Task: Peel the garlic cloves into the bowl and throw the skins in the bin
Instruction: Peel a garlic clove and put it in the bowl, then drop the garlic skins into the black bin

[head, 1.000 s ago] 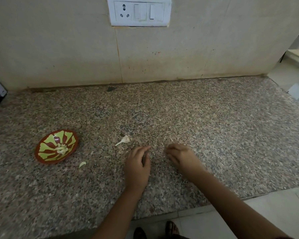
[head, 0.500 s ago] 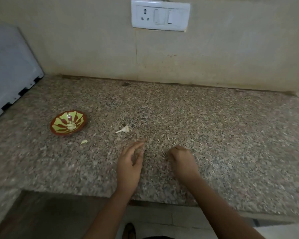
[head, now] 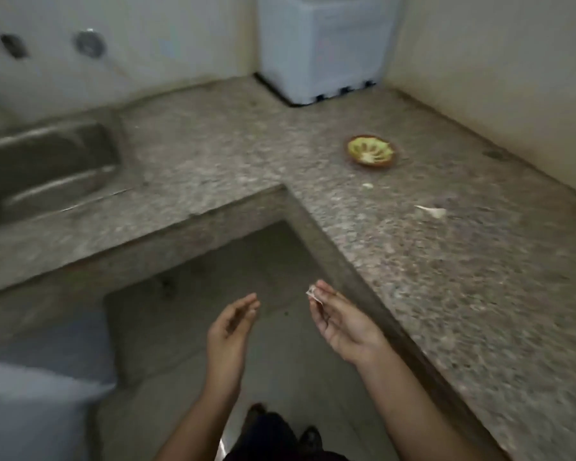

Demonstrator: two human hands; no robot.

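Observation:
A small red and yellow-green bowl (head: 371, 151) with peeled garlic in it stands on the granite counter (head: 429, 261) near the right wall. A small garlic bit (head: 367, 186) and a white stem piece (head: 433, 211) lie on the counter in front of it. My right hand (head: 341, 322), palm up off the counter's edge, holds thin garlic skins (head: 313, 294) at its fingertips. My left hand (head: 231, 331) hovers beside it over the floor, fingers relaxed and holding nothing.
A steel sink (head: 44, 164) is set into the counter's left wing. A white appliance (head: 320, 44) stands in the back corner. A blurred pale blue-white object (head: 27, 414) sits at the lower left on the floor. My feet (head: 280, 427) show below.
The view has swung left from the wall toward the counter corner and sink. Both hands have lifted off the counter and now hang over the floor, the right one carrying skins.

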